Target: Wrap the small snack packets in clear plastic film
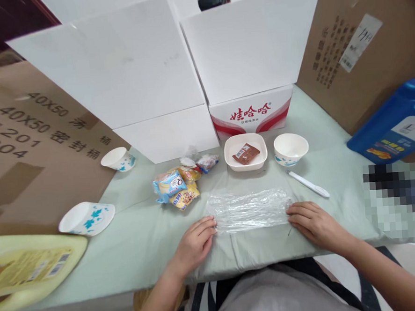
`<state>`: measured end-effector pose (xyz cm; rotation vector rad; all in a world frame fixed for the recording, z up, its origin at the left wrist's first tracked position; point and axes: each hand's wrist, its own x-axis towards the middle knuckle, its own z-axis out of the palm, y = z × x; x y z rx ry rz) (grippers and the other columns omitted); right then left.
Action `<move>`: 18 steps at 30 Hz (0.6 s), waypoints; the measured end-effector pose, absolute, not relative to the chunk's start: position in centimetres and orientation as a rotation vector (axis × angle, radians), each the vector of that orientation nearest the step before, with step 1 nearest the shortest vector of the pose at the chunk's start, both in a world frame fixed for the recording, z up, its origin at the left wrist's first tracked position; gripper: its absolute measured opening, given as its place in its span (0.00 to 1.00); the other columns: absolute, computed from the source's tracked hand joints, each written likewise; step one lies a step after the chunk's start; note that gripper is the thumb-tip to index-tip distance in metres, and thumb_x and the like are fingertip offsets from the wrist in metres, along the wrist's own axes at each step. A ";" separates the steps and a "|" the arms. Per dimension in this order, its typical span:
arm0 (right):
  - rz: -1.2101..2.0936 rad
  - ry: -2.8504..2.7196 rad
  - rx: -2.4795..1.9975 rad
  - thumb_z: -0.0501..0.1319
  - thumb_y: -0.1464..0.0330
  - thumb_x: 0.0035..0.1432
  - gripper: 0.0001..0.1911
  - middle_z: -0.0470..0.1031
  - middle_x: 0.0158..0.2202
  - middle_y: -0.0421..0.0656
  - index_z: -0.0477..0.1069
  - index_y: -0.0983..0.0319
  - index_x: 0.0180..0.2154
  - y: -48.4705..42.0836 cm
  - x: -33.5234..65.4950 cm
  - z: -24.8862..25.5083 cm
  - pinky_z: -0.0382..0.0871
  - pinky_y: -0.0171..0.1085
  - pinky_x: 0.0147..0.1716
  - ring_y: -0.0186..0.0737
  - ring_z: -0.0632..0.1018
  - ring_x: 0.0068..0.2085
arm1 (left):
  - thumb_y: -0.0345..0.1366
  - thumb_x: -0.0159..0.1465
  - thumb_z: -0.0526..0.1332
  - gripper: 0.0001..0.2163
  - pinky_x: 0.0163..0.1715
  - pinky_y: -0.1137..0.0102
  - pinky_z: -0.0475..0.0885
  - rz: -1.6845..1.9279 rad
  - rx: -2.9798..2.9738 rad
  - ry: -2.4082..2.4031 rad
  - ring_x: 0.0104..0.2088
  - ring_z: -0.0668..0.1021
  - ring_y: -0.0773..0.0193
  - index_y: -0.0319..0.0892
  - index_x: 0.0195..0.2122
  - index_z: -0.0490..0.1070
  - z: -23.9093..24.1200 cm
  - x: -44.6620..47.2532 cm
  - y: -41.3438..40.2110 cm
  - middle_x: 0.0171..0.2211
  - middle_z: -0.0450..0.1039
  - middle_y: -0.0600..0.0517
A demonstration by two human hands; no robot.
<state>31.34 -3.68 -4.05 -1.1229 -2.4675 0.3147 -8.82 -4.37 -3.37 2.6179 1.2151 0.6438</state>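
A flat, crinkled piece of clear plastic film [249, 212] lies crosswise on the green table cover in front of me. My left hand [196, 242] grips its left end, with the fingers close together at the edge. At the opposite end my right hand [315, 224] has its fingers closed on the film's right edge. Both thumbs are mostly hidden. Just beyond the film stands a square white bowl [231, 166] with a brown packet [246, 154] in it. Left of that lies a pile of wrapped snacks [176, 183]. A slim white cutter-like tool [307, 184] rests beyond my right hand.
A paper bowl [291, 145] stands upright right of the square bowl. Two paper cups [118, 160] lie tipped at the left, near a yellow bottle [34, 264]. White boxes [250, 113] and brown cartons [34, 138] wall the back and sides. A blue bottle [395, 125] leans at right.
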 end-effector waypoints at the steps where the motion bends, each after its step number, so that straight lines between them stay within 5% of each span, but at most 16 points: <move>1: 0.330 -2.452 -1.123 0.53 0.69 0.66 0.12 0.78 0.46 0.45 0.75 0.57 0.42 -3.6 31.3 -3.8 0.70 0.49 0.51 0.46 0.75 0.51 | 0.26 0.66 0.51 0.11 0.52 0.63 0.73 0.667 2.575 1.233 0.52 0.76 0.59 0.43 0.39 0.73 -3.2 -8.8 -4.2 0.45 0.77 0.47; 8: 0.409 -2.185 -1.518 0.47 0.65 0.66 0.15 0.79 0.38 0.45 0.72 0.59 0.42 -1.2 29.6 -2.5 0.72 0.41 0.39 0.43 0.79 0.38 | 0.36 0.66 0.53 0.09 0.36 0.69 0.75 0.725 2.299 1.619 0.34 0.80 0.62 0.43 0.41 0.71 -2.9 -7.9 -0.7 0.35 0.78 0.50; 14: 0.203 -2.231 -1.952 0.50 0.65 0.66 0.14 0.78 0.40 0.47 0.71 0.61 0.44 1.3 27.7 -3.6 0.67 0.39 0.32 0.45 0.79 0.35 | 0.33 0.63 0.58 0.10 0.31 0.69 0.71 0.527 2.266 1.975 0.30 0.79 0.59 0.42 0.45 0.70 -4.0 -6.3 2.3 0.29 0.77 0.51; 18: 0.092 -2.238 -1.925 0.52 0.63 0.65 0.13 0.74 0.41 0.49 0.71 0.62 0.44 1.0 27.9 -4.1 0.67 0.39 0.36 0.47 0.77 0.40 | 0.34 0.63 0.58 0.09 0.33 0.65 0.70 0.558 2.290 2.177 0.35 0.78 0.54 0.40 0.44 0.71 -3.7 -5.8 2.2 0.36 0.75 0.45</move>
